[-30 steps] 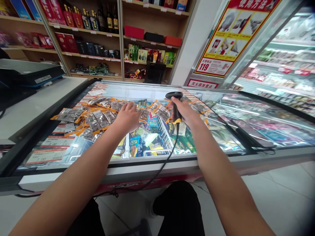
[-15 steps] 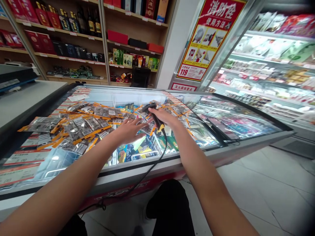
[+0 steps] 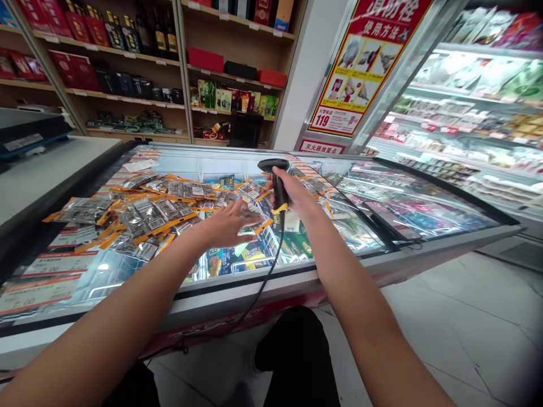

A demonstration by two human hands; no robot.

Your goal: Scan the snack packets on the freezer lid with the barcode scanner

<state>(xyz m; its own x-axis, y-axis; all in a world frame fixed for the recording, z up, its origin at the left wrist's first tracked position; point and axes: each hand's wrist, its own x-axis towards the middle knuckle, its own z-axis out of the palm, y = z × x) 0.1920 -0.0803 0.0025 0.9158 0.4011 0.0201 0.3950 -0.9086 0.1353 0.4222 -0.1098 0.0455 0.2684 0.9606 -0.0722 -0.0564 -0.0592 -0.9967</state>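
Observation:
My right hand (image 3: 292,191) is wrapped round the grip of a black and yellow barcode scanner (image 3: 278,183), held upright above the freezer's glass lid. A dark cable runs down from the scanner's base over the freezer's front edge. My left hand (image 3: 229,225) reaches in from the left, palm down with its fingers apart. Beside its fingertips lies a clear packet with an orange edge (image 3: 250,213); whether the fingers touch it I cannot tell. To the left, a pile of similar packets with barcode labels (image 3: 146,217) spreads across the glass.
The chest freezer's front rim (image 3: 254,287) runs across below my arms, with packaged goods under its glass. Price tags (image 3: 59,263) lie at the left. A grey counter (image 3: 85,164) adjoins there. Shelves (image 3: 127,102) stand behind, a refrigerated display (image 3: 475,113) at the right.
My right hand has lifted the scanner up and to the right, away from my left hand, and it stands more upright. My left hand has moved slightly right relative to the packets.

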